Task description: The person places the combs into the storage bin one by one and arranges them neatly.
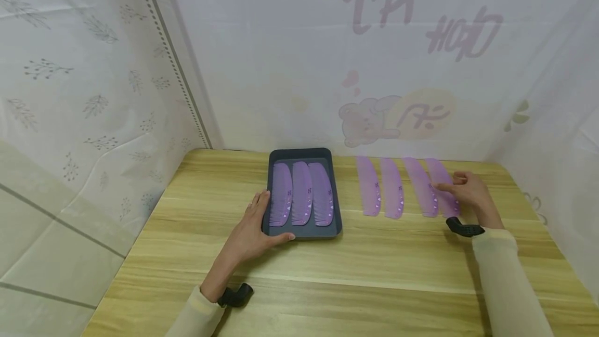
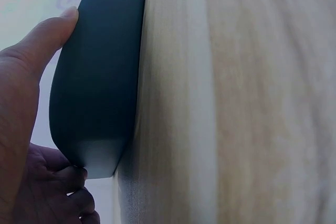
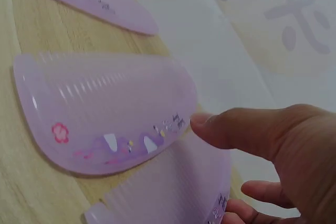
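Note:
Three purple combs (image 1: 301, 194) lie side by side in a dark grey tray (image 1: 299, 232), teeth to the left. My left hand (image 1: 250, 228) holds the tray's near left corner, the thumb at the near rim and the fingers along the left side. The left wrist view shows the thumb on the rim of the tray (image 2: 100, 66) and curled fingers around its corner. My right hand (image 1: 470, 191) is over the rightmost comb (image 1: 439, 170) on the table. Its thumb tip is at the edge of the neighbouring comb (image 3: 110, 108); contact is unclear. The other fingers are beside the lower comb (image 3: 173, 182).
Two more combs, a left one (image 1: 369, 186) and one beside it (image 1: 392, 189), lie on the wooden table (image 1: 355, 274) right of the tray. A printed white cloth (image 1: 262, 66) hangs behind the table, with more cloth at both sides.

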Motion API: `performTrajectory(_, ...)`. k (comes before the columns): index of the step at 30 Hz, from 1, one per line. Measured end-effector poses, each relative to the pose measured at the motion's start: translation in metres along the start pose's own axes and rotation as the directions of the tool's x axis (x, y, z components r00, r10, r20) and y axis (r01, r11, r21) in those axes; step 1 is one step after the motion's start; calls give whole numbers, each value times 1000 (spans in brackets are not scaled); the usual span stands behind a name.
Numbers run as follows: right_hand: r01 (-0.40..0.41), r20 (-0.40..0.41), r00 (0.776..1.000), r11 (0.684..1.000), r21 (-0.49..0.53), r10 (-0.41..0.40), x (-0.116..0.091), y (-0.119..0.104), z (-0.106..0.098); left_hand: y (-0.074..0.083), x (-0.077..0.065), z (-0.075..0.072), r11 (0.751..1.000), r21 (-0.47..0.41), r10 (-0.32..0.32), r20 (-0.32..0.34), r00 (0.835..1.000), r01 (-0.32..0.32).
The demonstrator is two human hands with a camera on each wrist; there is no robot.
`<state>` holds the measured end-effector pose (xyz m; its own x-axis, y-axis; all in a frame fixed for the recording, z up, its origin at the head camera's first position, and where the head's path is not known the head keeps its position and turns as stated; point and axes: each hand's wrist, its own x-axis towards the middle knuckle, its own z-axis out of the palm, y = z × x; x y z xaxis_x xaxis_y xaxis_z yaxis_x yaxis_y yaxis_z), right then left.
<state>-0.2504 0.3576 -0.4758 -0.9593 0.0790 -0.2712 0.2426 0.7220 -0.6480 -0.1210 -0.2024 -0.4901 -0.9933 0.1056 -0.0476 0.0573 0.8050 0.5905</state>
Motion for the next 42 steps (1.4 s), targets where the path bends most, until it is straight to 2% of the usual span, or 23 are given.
performTrajectory(7,-5,-27,1000,998,-60,3,2,-1,0,1,0,-1,1000,-9,-13,7,1000,13)
performTrajectory(14,-54,-6,999,999,9,54,4,-1,1,1,-1,-1,1000,-3,-12,8,1000,12)
performTrajectory(25,-91,-51,995,996,7,91,5,-2,2,0,0,0,1000,-1,-12,7,1000,12)
performTrajectory(33,-43,-45,998,999,8,43,5,6,-1,-1,-1,1,1000,-12,-7,2,1000,7)
performTrajectory(42,-26,0,1000,992,125,26,0,12,-6,0,-1,0,1000,-11,-5,2,1000,5)
